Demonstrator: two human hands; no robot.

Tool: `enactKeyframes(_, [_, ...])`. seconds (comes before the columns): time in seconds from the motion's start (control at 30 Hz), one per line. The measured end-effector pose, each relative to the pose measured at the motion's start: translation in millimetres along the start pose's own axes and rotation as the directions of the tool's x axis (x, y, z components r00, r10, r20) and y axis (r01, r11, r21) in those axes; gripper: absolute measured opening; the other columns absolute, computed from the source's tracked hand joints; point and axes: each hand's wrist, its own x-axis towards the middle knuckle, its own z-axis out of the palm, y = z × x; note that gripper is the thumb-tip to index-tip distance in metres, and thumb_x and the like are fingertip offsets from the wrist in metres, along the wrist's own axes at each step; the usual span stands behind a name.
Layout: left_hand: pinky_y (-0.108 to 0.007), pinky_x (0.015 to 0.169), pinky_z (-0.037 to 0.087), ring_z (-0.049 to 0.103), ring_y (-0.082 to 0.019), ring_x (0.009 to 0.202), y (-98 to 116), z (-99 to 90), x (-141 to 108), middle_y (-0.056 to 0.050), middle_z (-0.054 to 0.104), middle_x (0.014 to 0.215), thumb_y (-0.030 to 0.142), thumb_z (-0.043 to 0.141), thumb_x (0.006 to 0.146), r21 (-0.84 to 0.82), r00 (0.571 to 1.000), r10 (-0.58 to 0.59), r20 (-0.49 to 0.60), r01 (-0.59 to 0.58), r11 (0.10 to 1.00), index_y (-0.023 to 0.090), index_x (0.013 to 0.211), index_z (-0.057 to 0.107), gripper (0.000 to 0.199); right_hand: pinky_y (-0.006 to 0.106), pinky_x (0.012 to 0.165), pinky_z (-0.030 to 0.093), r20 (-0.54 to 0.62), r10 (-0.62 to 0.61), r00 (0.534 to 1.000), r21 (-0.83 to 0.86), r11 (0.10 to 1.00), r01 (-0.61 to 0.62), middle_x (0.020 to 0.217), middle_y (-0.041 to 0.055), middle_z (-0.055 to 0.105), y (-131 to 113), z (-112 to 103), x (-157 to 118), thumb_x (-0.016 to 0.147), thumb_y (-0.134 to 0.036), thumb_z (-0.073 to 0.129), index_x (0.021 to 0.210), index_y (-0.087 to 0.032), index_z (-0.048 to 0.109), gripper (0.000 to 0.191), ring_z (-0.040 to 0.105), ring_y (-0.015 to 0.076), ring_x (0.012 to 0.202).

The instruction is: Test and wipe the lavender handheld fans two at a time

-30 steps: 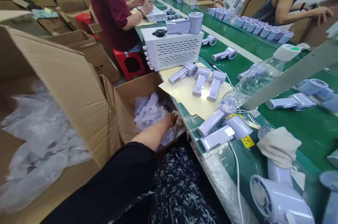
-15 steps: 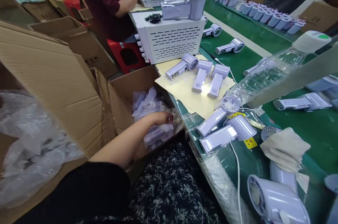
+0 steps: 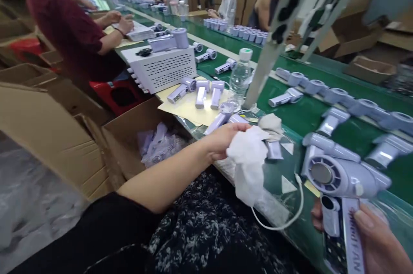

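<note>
My left hand [image 3: 226,138] is closed on a crumpled thin white sheet [image 3: 250,164]; whether it is cloth or plastic I cannot tell. It hangs over the table edge. At lower right, my right hand [image 3: 371,231] grips the handle of a lilac handheld fan [image 3: 342,179]. The fan is upright, its round vented end facing left and lettering on its handle. A beige cloth [image 3: 271,126] lies just beyond the white sheet, partly over another fan. A white cable [image 3: 298,209] loops between my hands.
A carton [image 3: 129,132] with bagged lilac parts stands left of the table. Several fans lie on yellow paper [image 3: 183,110], near a water bottle [image 3: 240,76] and a metal post [image 3: 266,59]. A white vented box [image 3: 167,69] stands beyond; co-workers sit along the green line.
My left hand has come up out of the carton and now holds the white sheet over the table edge. My right hand has come into view with a fan. The view has swung right.
</note>
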Motion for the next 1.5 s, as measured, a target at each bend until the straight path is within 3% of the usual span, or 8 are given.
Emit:
enactKeyframes(0.23, [-0.032, 0.076, 0.055, 0.063, -0.018, 0.092, -18, 51.6, 40, -0.014, 0.056, 0.135, 0.024, 0.059, 0.093, 0.544, 0.990, 0.138, -0.032, -0.099, 0.833, 0.020, 0.144, 0.053, 0.051, 0.031, 0.052, 0.066, -0.279, 0.029, 0.960, 0.252, 0.967, 0.044, 0.076, 0.0100, 0.081, 15, -8, -38, 0.063, -0.057, 0.090, 0.094, -0.019, 0.073, 0.052, 0.077, 0.0281, 0.059])
enactKeyframes(0.37, [-0.050, 0.111, 0.045, 0.054, -0.030, 0.124, -25, 46.9, 1, -0.015, 0.047, 0.150, 0.028, 0.060, 0.095, 0.908, 0.832, 0.497, 0.245, -0.377, 0.184, 0.023, 0.144, 0.052, 0.049, 0.026, 0.050, 0.064, -0.279, 0.006, 0.960, 0.239, 0.969, 0.063, 0.077, 0.0095, 0.081, 18, -2, -36, 0.070, -0.055, 0.087, 0.093, -0.017, 0.075, 0.046, 0.075, 0.0243, 0.058])
enactKeyframes(0.47, [-0.046, 0.106, 0.048, 0.059, -0.030, 0.118, -40, 43.4, -13, -0.013, 0.066, 0.122, 0.032, 0.065, 0.095, 0.817, 0.809, 0.117, 0.576, -0.572, -0.066, 0.019, 0.117, 0.066, 0.025, 0.023, 0.048, 0.061, -0.251, -0.005, 0.968, 0.230, 0.971, 0.064, 0.075, 0.0086, 0.080, 16, 7, -29, 0.070, -0.052, 0.087, 0.093, -0.017, 0.075, 0.044, 0.072, 0.0213, 0.056])
enactKeyframes(0.57, [-0.036, 0.091, 0.051, 0.064, -0.025, 0.102, -50, 42.9, -9, -0.011, 0.070, 0.106, 0.024, 0.061, 0.098, 0.834, 0.834, -0.108, 0.541, -0.548, -0.053, 0.016, 0.098, 0.066, 0.010, 0.023, 0.049, 0.059, -0.168, -0.012, 0.986, 0.215, 0.975, 0.049, 0.076, 0.0081, 0.079, 15, 17, -19, 0.068, -0.051, 0.090, 0.095, -0.017, 0.075, 0.045, 0.072, 0.0210, 0.059])
enactKeyframes(0.93, [-0.028, 0.076, 0.048, 0.063, -0.019, 0.085, -27, 64.5, -18, -0.004, 0.068, 0.094, 0.033, 0.059, 0.100, 0.883, 0.906, 0.079, 0.416, -0.423, 0.205, 0.020, 0.089, 0.058, 0.016, 0.023, 0.052, 0.058, -0.194, 0.027, 0.981, 0.174, 0.985, 0.008, 0.078, 0.0067, 0.079, 25, 13, -27, 0.068, -0.056, 0.090, 0.106, -0.018, 0.075, 0.055, 0.071, 0.0208, 0.064])
enactKeyframes(1.13, [-0.035, 0.086, 0.053, 0.070, -0.027, 0.102, -42, 74.1, -14, -0.009, 0.074, 0.107, 0.015, 0.048, 0.097, 0.903, 0.881, -0.199, 0.429, -0.421, 0.085, 0.021, 0.111, 0.069, 0.026, 0.024, 0.055, 0.058, -0.098, -0.007, 0.995, 0.106, 0.994, 0.018, 0.087, 0.0084, 0.079, 40, 0, -27, 0.074, -0.058, 0.086, 0.124, -0.018, 0.070, 0.066, 0.070, 0.0198, 0.067])
enactKeyframes(1.33, [-0.039, 0.084, 0.054, 0.070, -0.028, 0.092, -44, 69.0, -13, -0.013, 0.070, 0.106, 0.027, 0.059, 0.095, 0.927, 0.916, -0.162, 0.367, -0.346, 0.147, 0.015, 0.089, 0.072, 0.018, 0.037, 0.086, 0.063, -0.055, -0.089, 0.994, -0.047, 0.995, 0.087, 0.120, 0.0126, 0.077, 56, -6, -23, 0.080, -0.060, 0.080, 0.147, -0.022, 0.057, 0.080, 0.074, 0.0298, 0.105])
enactKeyframes(1.5, [-0.038, 0.096, 0.051, 0.067, -0.025, 0.101, -51, 56.0, -8, -0.008, 0.074, 0.100, 0.020, 0.055, 0.095, 0.868, 0.935, -0.117, 0.334, -0.257, 0.425, 0.017, 0.091, 0.073, 0.018, 0.053, 0.118, 0.044, -0.137, -0.157, 0.978, -0.217, 0.968, 0.125, 0.149, 0.0135, 0.063, 51, 16, -34, 0.078, -0.069, 0.075, 0.145, -0.023, 0.062, 0.082, 0.057, 0.0382, 0.139])
